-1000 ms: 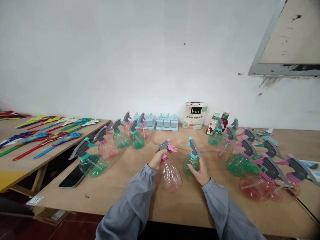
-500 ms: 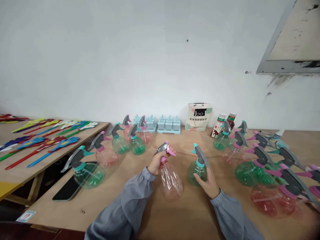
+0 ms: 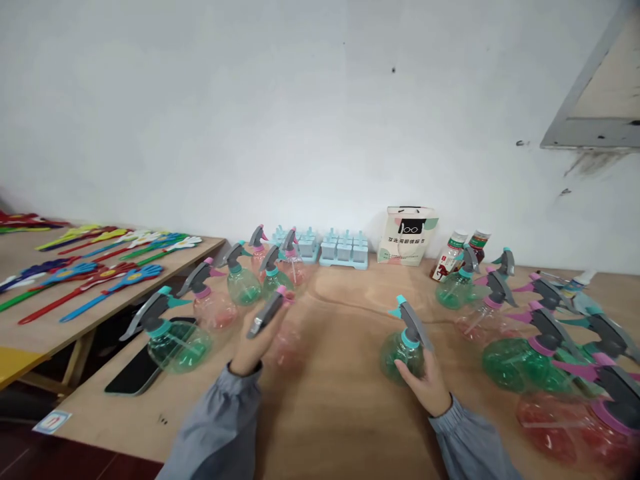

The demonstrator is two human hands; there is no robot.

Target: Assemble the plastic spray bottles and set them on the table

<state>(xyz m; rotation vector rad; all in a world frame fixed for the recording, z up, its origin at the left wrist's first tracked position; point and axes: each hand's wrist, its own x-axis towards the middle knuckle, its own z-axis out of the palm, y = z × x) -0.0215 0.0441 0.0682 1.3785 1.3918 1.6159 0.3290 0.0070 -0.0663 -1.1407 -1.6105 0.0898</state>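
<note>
My left hand (image 3: 257, 342) is closed round the grey-and-pink head of a pink spray bottle (image 3: 286, 345), whose clear body is blurred and partly hidden behind the fingers. Beyond it, green spray bottles (image 3: 243, 287) and pink ones stand in a loose group on the left. My right hand (image 3: 425, 383) grips a green spray bottle (image 3: 400, 357) by its round body, thumb across the front; this bottle stands upright on the table, its turquoise nozzle pointing left. Further right is another group of spray bottles (image 3: 507, 363), green and pink.
A black phone (image 3: 133, 373) lies at the table's left edge, partly under a green spray bottle (image 3: 177, 350). Light-blue popsicle moulds (image 3: 344, 252), a paper bag (image 3: 407, 237) and sauce bottles (image 3: 449, 257) line the wall. Colourful flower-topped sticks (image 3: 107, 287) cover the left table (image 3: 165, 283).
My left hand has moved left with the pink spray bottle, towards the left group. My right hand stays on the green spray bottle. The view has shifted slightly.
</note>
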